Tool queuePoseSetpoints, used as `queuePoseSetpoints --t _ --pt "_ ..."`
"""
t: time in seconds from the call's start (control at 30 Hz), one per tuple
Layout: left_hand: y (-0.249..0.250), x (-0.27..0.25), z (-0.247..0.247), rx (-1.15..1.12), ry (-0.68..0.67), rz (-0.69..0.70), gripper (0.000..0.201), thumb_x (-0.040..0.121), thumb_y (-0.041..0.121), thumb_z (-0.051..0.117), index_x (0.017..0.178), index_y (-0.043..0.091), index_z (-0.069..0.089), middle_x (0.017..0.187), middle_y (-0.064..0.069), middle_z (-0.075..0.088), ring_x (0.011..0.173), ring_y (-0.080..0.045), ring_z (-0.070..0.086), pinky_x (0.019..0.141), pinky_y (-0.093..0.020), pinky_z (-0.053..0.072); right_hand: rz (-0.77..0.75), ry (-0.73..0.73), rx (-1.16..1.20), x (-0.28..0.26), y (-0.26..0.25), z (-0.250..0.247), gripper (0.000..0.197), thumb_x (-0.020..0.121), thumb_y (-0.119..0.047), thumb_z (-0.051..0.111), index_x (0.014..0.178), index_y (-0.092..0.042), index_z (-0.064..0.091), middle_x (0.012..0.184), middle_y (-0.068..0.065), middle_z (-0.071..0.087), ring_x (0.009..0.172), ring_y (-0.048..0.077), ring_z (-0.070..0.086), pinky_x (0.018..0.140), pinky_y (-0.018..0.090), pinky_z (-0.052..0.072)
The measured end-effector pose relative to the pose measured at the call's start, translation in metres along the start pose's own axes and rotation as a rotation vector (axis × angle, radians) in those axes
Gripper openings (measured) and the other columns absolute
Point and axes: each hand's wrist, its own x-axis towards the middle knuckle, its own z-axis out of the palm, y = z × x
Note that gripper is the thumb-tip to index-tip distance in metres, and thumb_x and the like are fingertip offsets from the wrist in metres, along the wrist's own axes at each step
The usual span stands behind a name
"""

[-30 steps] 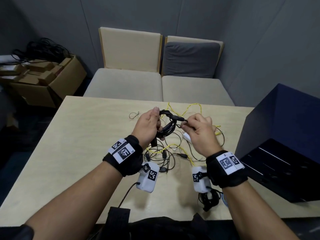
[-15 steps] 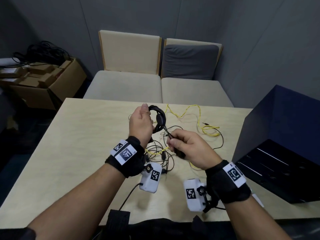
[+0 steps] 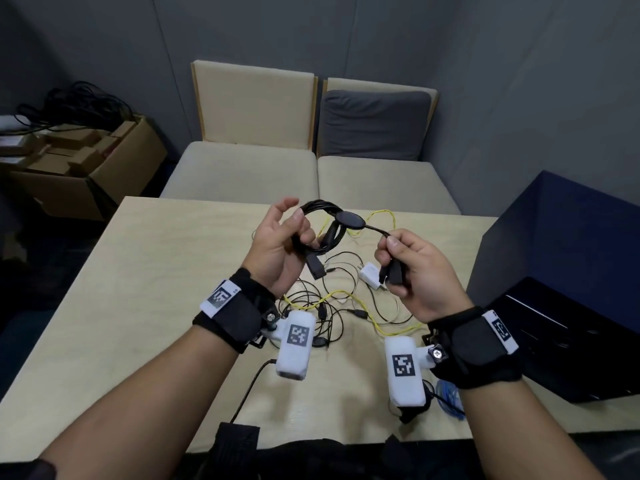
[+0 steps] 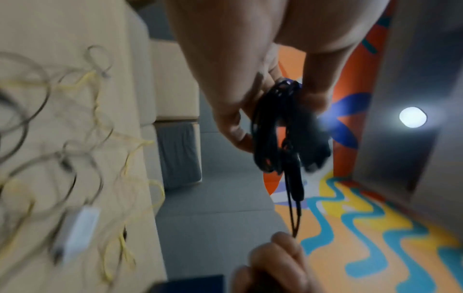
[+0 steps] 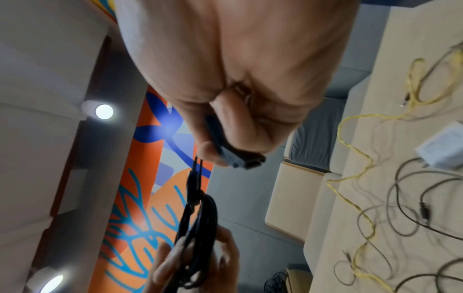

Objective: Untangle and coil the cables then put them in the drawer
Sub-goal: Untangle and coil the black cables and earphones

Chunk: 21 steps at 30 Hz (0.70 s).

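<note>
My left hand (image 3: pixel 280 233) holds a coiled black cable (image 3: pixel 322 220) above the table, thumb and fingers curled through its loops (image 4: pixel 273 126). My right hand (image 3: pixel 412 268) pinches the cable's free end, with a black connector (image 3: pixel 394 271) tucked in the palm (image 5: pixel 240 156). A short stretch of cable with an oval black piece (image 3: pixel 349 220) runs between the hands. Beneath them on the wooden table (image 3: pixel 138 289) lies a tangle of thin black cables (image 3: pixel 322 306), a yellow cable (image 3: pixel 353 299) and a white charger (image 3: pixel 370 273). A dark blue drawer unit (image 3: pixel 561 292) stands at the right, its drawer open.
Two beige seats (image 3: pixel 249 168), one with a grey cushion (image 3: pixel 374 126), stand beyond the table's far edge. A cardboard box (image 3: pixel 86 168) with black cords sits on the floor at the left. A blue cable bundle (image 3: pixel 450 400) lies by my right wrist.
Both hands have risen with the black coil. My right hand has swung from below the coil out to the right, drawing the free end taut.
</note>
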Motion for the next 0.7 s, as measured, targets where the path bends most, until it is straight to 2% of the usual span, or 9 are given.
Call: queuePoseSetpoints --t 0.07,0.13,0.23,0.33,0.4,0.53,0.6,0.7 --pt "0.005 0.0 -0.001 0.07 -0.023 0.018 0.013 0.096 0.005 0.047 0.103 0.017 0.046 0.062 0.002 0.048 0.043 -0.006 0.038 0.057 -0.023 0.048 0.027 0.006 -0.026 0.0 0.002 -0.001 0.024 0.101 -0.01 0.038 0.08 -0.01 0.05 0.068 0.003 0.047 0.047 0.006 0.034 0.033 0.014 0.021" --pt "0.006 -0.001 -0.003 0.25 -0.057 0.044 0.015 0.098 0.002 0.042 0.101 0.015 0.048 0.064 0.0 0.052 0.038 -0.004 0.033 0.059 -0.025 0.046 0.018 0.032 -0.042 -0.001 0.0 -0.002 0.026 0.101 -0.01 0.039 0.078 -0.012 0.051 0.068 0.003 0.047 0.047 0.007 0.034 0.034 0.015 0.02" --pt "0.004 -0.004 -0.005 0.549 -0.096 0.009 0.019 0.094 -0.004 0.049 0.095 0.015 0.05 0.061 -0.002 0.054 0.037 -0.005 0.034 0.049 -0.023 0.035 -0.034 0.074 -0.042 0.001 -0.01 -0.004 0.033 0.101 -0.009 0.039 0.073 -0.016 0.055 0.068 0.003 0.049 0.047 0.009 0.034 0.034 0.016 0.02" --pt "-0.002 -0.009 -0.006 0.754 -0.2 -0.09 0.021 0.09 -0.005 0.055 0.092 0.015 0.05 0.063 -0.005 0.056 0.041 -0.008 0.039 0.041 -0.018 0.033 -0.087 0.061 -0.123 0.003 -0.019 0.0 0.025 0.101 -0.009 0.04 0.081 -0.011 0.054 0.066 0.001 0.05 0.043 0.006 0.034 0.034 0.016 0.023" --pt "-0.007 -0.012 -0.007 0.903 -0.264 -0.119 0.02 0.089 -0.002 0.057 0.089 0.017 0.053 0.065 -0.003 0.059 0.045 -0.007 0.047 0.043 -0.017 0.037 -0.107 0.038 -0.152 0.005 -0.023 0.006 0.024 0.101 -0.009 0.04 0.082 -0.011 0.054 0.066 0.001 0.05 0.042 0.004 0.035 0.035 0.016 0.025" --pt "-0.014 -0.015 -0.012 1.089 -0.35 -0.149 0.021 0.088 0.005 0.062 0.082 0.025 0.063 0.071 0.011 0.061 0.065 -0.004 0.056 0.064 -0.017 0.046 -0.165 0.028 -0.161 0.012 -0.028 0.01 0.025 0.102 -0.008 0.038 0.081 -0.011 0.052 0.067 0.002 0.049 0.041 0.003 0.036 0.037 0.015 0.026" --pt "-0.015 -0.019 -0.013 1.116 -0.406 -0.195 0.02 0.087 0.005 0.062 0.079 0.024 0.062 0.069 0.013 0.06 0.065 -0.005 0.054 0.065 -0.018 0.045 -0.187 0.045 -0.137 0.016 -0.033 0.007 0.025 0.102 -0.007 0.038 0.08 -0.011 0.051 0.067 0.002 0.049 0.04 0.003 0.036 0.037 0.015 0.026" --pt "-0.015 -0.023 -0.014 1.107 -0.441 -0.223 0.019 0.086 0.004 0.062 0.075 0.019 0.058 0.068 0.005 0.055 0.064 -0.011 0.049 0.062 -0.021 0.042 -0.207 0.086 -0.091 0.021 -0.035 -0.001 0.027 0.102 -0.006 0.037 0.078 -0.011 0.049 0.063 -0.002 0.051 0.042 0.005 0.035 0.037 0.016 0.026"
